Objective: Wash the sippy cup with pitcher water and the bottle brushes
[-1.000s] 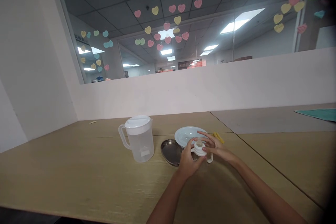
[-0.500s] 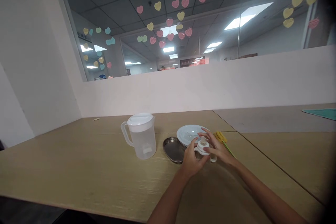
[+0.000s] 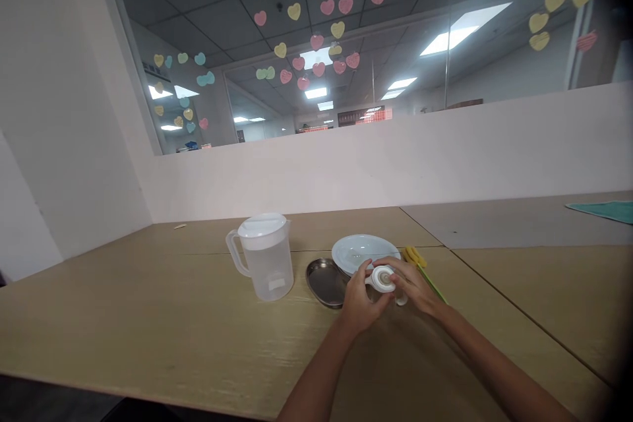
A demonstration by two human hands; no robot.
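Between my hands is a small white baby bottle with a round collar and side handles, its top tipped toward the camera. My left hand grips it from the left, thumb and fingers around its side. On the right, my right hand holds the collar with bent fingers. Just behind the hands stands a pale blue-white bowl. A dark metal tray lies left of my left hand, partly under the bowl's edge. The lower part of the bottle is mostly hidden by my hands.
A clear plastic pitcher with a white lid stands left of the tray. Right of the bowl lies a yellow and green item. A teal cloth is at the far right, and a white wall rises behind the table.
The bottle's top has tilted toward the camera, so the nipple now points at the view. The fingers of my right hand have come lower and closer around the collar.
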